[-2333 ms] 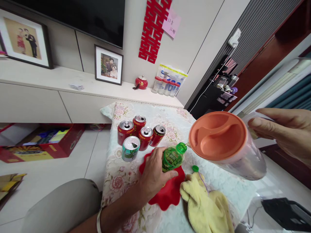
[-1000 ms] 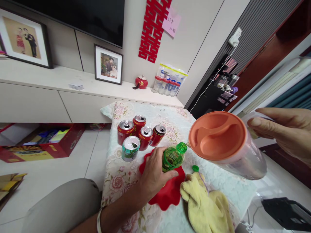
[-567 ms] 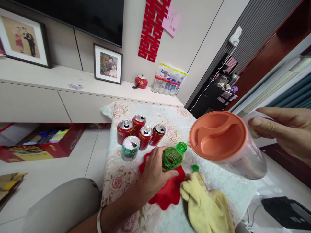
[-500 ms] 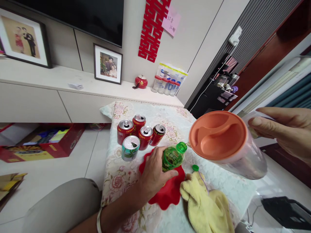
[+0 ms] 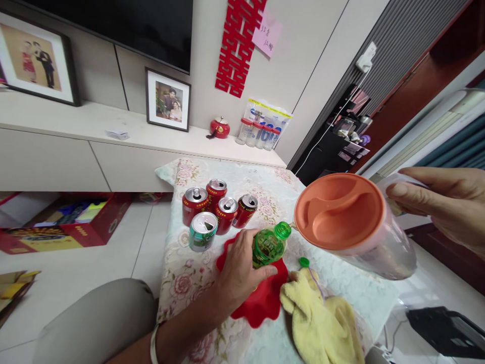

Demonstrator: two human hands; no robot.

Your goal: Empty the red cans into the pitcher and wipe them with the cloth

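Note:
My left hand (image 5: pixel 238 270) is wrapped round a small green bottle (image 5: pixel 268 246), which stands uncapped on a red mat (image 5: pixel 261 301). My right hand (image 5: pixel 445 205) grips the handle of a clear pitcher with an orange lid (image 5: pixel 341 212). The pitcher is tilted, its spout right at the bottle's mouth. A green cap (image 5: pixel 303 262) lies on the cloth to the right of the bottle.
Several opened red cans (image 5: pixel 220 202) and one green-white can (image 5: pixel 202 231) stand behind the bottle on the floral tablecloth (image 5: pixel 182 283). A yellow towel (image 5: pixel 322 323) lies at the front right. A low cabinet with framed photos runs along the wall.

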